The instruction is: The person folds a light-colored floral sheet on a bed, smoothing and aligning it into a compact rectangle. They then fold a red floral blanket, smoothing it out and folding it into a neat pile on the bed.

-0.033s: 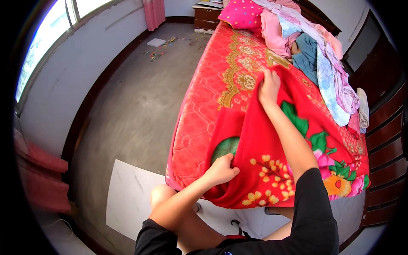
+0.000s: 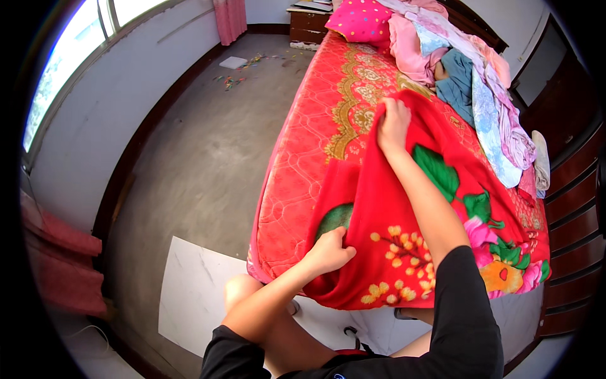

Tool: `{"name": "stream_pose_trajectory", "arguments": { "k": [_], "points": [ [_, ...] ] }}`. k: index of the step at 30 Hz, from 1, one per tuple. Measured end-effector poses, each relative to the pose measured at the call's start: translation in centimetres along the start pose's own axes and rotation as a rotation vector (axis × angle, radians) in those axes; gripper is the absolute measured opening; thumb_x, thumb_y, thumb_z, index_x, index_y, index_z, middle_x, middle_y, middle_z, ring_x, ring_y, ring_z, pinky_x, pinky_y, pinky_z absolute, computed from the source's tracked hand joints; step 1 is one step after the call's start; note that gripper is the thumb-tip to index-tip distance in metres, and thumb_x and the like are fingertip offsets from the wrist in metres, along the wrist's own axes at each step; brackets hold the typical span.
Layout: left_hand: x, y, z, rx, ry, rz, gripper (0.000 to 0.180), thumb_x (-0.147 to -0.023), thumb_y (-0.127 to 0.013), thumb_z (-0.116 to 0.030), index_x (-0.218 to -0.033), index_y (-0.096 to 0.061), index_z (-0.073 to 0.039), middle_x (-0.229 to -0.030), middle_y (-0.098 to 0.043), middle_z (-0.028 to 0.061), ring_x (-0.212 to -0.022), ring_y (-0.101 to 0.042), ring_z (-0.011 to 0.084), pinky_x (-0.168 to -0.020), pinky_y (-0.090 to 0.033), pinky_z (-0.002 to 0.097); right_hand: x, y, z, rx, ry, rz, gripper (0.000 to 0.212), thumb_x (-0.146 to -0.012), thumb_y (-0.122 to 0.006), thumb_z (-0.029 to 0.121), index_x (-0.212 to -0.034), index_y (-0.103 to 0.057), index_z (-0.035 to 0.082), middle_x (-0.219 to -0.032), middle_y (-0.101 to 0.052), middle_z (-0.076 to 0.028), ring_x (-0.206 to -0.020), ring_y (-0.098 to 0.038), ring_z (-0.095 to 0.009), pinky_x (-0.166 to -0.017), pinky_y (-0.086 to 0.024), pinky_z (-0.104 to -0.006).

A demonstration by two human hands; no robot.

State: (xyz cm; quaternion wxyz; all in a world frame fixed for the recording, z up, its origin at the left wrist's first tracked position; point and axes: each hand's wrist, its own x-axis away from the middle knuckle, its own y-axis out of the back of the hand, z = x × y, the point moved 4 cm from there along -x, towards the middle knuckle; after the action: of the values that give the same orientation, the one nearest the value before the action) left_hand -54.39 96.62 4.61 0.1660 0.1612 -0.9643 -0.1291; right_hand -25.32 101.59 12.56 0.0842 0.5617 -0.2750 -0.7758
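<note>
A red blanket (image 2: pixel 404 208) with green leaves and pink, orange and yellow flowers lies over the near end of the bed. My right hand (image 2: pixel 394 123) is closed on its far edge, lifting it into a fold. Near the bed's front left corner, my left hand (image 2: pixel 330 251) pinches the blanket's left side beside a green leaf patch. Underneath, the red quilted mattress (image 2: pixel 290 177) with a gold floral band shows to the left and beyond. Part of the blanket's near edge hangs over the bed's front.
A pink dotted pillow (image 2: pixel 360 22) and rumpled clothes (image 2: pixel 454 82) lie at the bed's far end. At the far left, small colourful bits (image 2: pixel 230 82) litter the grey floor (image 2: pixel 189 145) near a white slab (image 2: pixel 233 62). A dark slatted wooden panel (image 2: pixel 574 221) stands at right.
My right hand has shifted slightly left, drawing the blanket's far edge with it. The left hand stays in place.
</note>
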Motion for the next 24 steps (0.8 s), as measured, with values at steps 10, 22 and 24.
{"name": "stream_pose_trajectory", "arguments": {
  "k": [10, 22, 24],
  "points": [
    [-1.0, 1.7, 1.1, 0.067, 0.013, -0.208, 0.027, -0.084, -0.057, -0.013, -0.101, -0.055, 0.007, -0.095, -0.064, 0.0267, -0.095, -0.065, 0.0364, -0.083, -0.05, 0.0419, 7.1, -6.6, 3.6, -0.392, -0.073, 0.695, 0.053, -0.092, -0.056, 0.014, -0.144, -0.041, 0.012, -0.144, -0.045, -0.023, -0.136, -0.041, -0.037, -0.112, -0.033, -0.0474],
    [-4.0, 6.7, 2.8, 0.8, -0.052, -0.572, 0.019, -0.094, -0.061, -0.01, -0.11, -0.058, -0.001, -0.097, -0.066, 0.0095, -0.084, -0.063, 0.0172, -0.074, -0.054, 0.0306, 26.7, 32.5, 1.5, -0.015, -0.403, 0.381, 0.009, -0.077, -0.06, -0.005, -0.084, -0.063, 0.002, -0.09, -0.065, -0.012, -0.092, -0.059, -0.032, -0.081, -0.049, -0.0391],
    [-4.8, 7.4, 4.7, 0.972, -0.012, -0.502, 0.02, -0.095, -0.063, -0.014, -0.11, -0.058, -0.003, -0.092, -0.067, 0.0082, -0.076, -0.064, 0.0168, -0.07, -0.056, 0.0305, 27.0, 32.7, 0.9, 0.095, -0.334, 0.498, 0.033, -0.08, -0.068, 0.008, -0.112, -0.063, 0.005, -0.117, -0.06, -0.015, -0.112, -0.053, -0.033, -0.098, -0.042, -0.0448]
  ]
}}
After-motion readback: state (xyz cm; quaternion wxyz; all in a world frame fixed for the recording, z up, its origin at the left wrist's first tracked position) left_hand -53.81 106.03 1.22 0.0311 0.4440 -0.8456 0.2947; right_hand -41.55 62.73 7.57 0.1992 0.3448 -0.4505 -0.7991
